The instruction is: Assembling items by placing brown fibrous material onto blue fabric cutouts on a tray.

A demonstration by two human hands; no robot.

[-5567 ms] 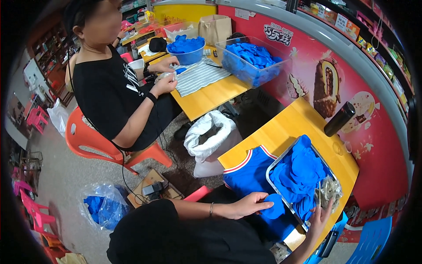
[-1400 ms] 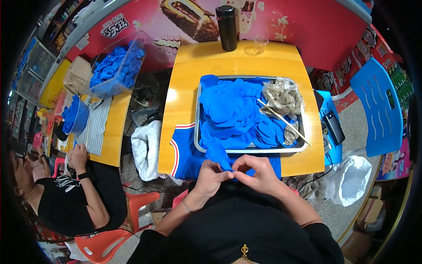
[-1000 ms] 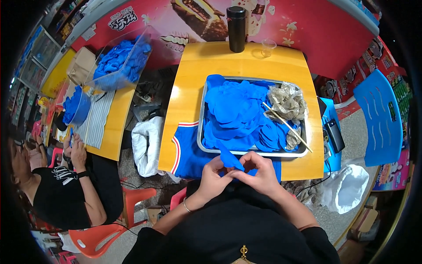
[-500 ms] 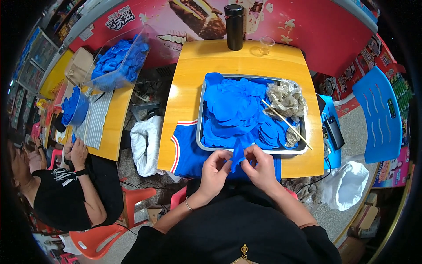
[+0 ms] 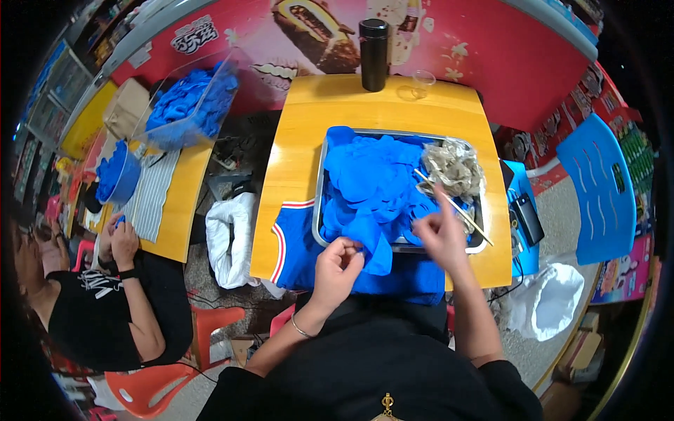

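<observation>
One yellow surface [image 5: 295, 161] extends past the metal tray [image 5: 474, 248] on three sides. The right hand [image 5: 446, 238], blurred, has thumb and forefinger apart; left-hand [image 5: 335, 272] fingers pinch a blue cloth piece [image 5: 380, 254] across the tray's near rim. Dark lettering [image 5: 195, 36] stands beyond.

Near the middle we count two hands [image 5: 337, 270] and one held blue piece [image 5: 378, 256]; those in the tray overlap too much for us to number. On the right table [image 5: 365, 109] we see one metal tray [image 5: 319, 193], one crumpled plastic bag [image 5: 451, 168], one stick [image 5: 474, 226], one black flask [image 5: 373, 56] and one clear cup [image 5: 423, 84]. Left, we find one clear bin [image 5: 175, 139], one blue tub [image 5: 128, 184] and one orange chair [image 5: 151, 386].
</observation>
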